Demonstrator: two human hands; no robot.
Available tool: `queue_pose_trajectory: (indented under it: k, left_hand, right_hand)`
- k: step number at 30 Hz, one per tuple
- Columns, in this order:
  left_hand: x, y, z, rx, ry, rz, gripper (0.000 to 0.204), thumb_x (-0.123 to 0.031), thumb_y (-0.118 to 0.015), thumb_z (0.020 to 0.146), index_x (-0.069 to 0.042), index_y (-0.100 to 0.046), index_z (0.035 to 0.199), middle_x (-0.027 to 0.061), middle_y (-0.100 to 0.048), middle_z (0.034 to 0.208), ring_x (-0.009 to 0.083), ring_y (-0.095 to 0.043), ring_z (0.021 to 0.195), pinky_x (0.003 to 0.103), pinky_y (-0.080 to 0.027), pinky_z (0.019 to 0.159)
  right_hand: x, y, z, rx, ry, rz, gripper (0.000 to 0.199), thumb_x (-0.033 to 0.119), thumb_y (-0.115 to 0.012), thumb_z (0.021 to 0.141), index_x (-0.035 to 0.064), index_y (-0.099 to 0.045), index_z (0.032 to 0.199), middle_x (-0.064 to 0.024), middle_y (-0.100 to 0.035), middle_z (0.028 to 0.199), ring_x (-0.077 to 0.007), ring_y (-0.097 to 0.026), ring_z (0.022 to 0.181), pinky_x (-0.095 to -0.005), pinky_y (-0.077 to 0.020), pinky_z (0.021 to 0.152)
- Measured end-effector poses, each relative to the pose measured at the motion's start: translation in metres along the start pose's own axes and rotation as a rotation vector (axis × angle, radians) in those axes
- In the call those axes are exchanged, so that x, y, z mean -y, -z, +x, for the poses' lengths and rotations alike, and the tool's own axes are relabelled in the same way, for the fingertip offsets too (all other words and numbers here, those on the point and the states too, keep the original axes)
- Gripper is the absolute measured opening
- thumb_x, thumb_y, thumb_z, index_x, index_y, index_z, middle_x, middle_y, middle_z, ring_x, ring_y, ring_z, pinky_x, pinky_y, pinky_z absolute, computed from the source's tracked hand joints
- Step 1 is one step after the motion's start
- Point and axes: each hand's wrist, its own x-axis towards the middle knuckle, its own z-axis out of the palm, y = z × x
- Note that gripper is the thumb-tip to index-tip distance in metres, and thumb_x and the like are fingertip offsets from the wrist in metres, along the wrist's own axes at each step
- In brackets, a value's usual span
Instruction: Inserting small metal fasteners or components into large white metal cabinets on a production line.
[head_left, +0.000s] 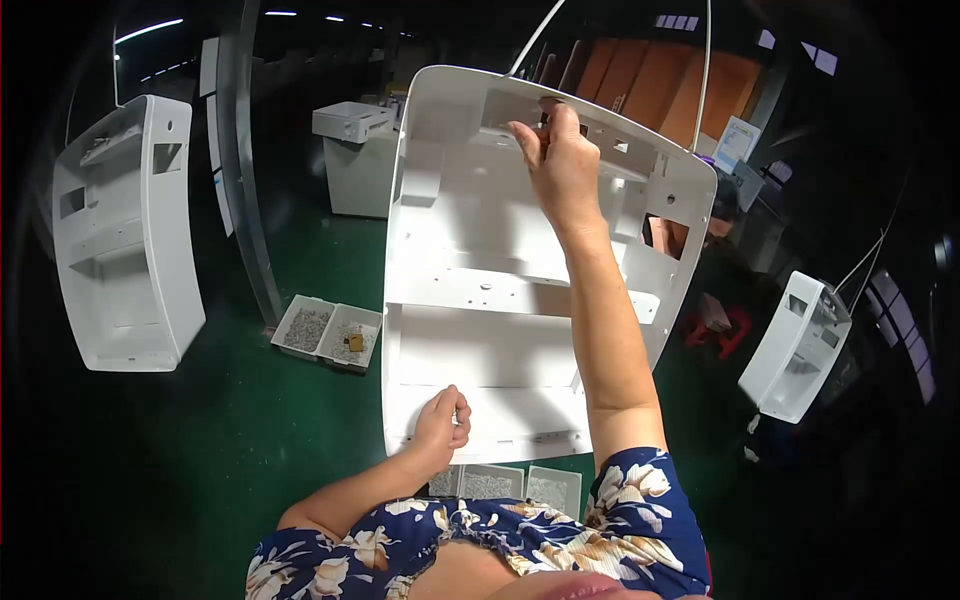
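While both hands work the white casing [480, 340], trays [328, 332] seemingly hold screws.

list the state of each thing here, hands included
white housing panel: hanging from cords, inner side toward the person
right hand: raised, fingers pinched at the panel's top cutout
left hand: fist closed, resting on the panel's lower edge
parts trays: on the green floor, filled with small parts
left white panel: hanging, untouched
right white panel: hanging, untouched
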Motion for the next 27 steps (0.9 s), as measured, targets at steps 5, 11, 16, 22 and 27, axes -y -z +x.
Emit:
queue_pose_trajectory:
  k: [5, 11, 16, 22, 27]
  left_hand:
    - [0.001, -0.003, 0.008, 0.03, 0.02, -0.077, 0.022, -0.027, -0.037, 0.09, -0.01, -0.039, 0.077, 0.002, -0.04, 0.064, 0.0089, -0.031, 0.043, 0.019, -0.02, 0.033]
    - [-0.02, 0.01, -0.002, 0.034, -0.158, -0.001, 0.023, -0.028, -0.038, 0.09, -0.009, -0.04, 0.076, 0.0013, -0.04, 0.066, 0.0072, -0.031, 0.043, 0.019, -0.022, 0.033]
    - [-0.014, 0.017, 0.01, 0.006, -0.278, 0.175, 0.025, -0.027, -0.037, 0.09, -0.008, -0.04, 0.074, 0.0011, -0.039, 0.062, 0.0048, -0.026, 0.037, 0.019, -0.017, 0.032]
    - [-0.02, 0.032, 0.019, 0.009, -0.216, 0.273, 0.023, -0.026, -0.039, 0.089, -0.01, -0.04, 0.073, 0.0004, -0.038, 0.059, 0.0052, -0.028, 0.038, 0.018, -0.019, 0.032]
    - [-0.019, 0.042, 0.025, -0.052, -0.251, 0.317, 0.023, -0.026, -0.039, 0.089, -0.011, -0.04, 0.072, -0.0001, -0.038, 0.06, 0.0046, -0.029, 0.038, 0.018, -0.02, 0.032]
  right_hand:
    - [-0.012, -0.011, 0.003, -0.259, -0.013, 0.026, 0.013, 0.012, -0.053, 0.083, 0.0018, -0.045, 0.08, -0.0092, -0.055, 0.057, -0.0213, -0.057, 0.052, -0.0293, -0.0457, 0.05]
    - [-0.009, 0.042, -0.026, -0.55, -0.614, 1.184, 0.015, 0.017, -0.04, 0.088, 0.0065, -0.041, 0.077, 0.0004, -0.042, 0.057, -0.0049, -0.033, 0.041, -0.0188, -0.0254, 0.034]
    - [-0.098, 0.065, -0.048, -0.576, -0.739, 1.195, 0.02, 0.019, -0.036, 0.09, 0.0044, -0.041, 0.079, -0.0004, -0.04, 0.06, -0.0049, -0.03, 0.039, -0.0194, -0.0212, 0.032]
    - [-0.105, 0.042, -0.035, -0.459, -0.825, 0.894, 0.013, 0.012, -0.038, 0.083, 0.0077, -0.045, 0.073, 0.0019, -0.034, 0.051, -0.0068, -0.033, 0.038, -0.0211, -0.0272, 0.03]
    - [-0.092, 0.038, -0.042, -0.547, -0.878, 0.922, 0.018, 0.016, -0.037, 0.085, 0.0097, -0.041, 0.069, 0.0044, -0.027, 0.049, -0.0053, -0.025, 0.037, -0.0213, -0.0197, 0.031]
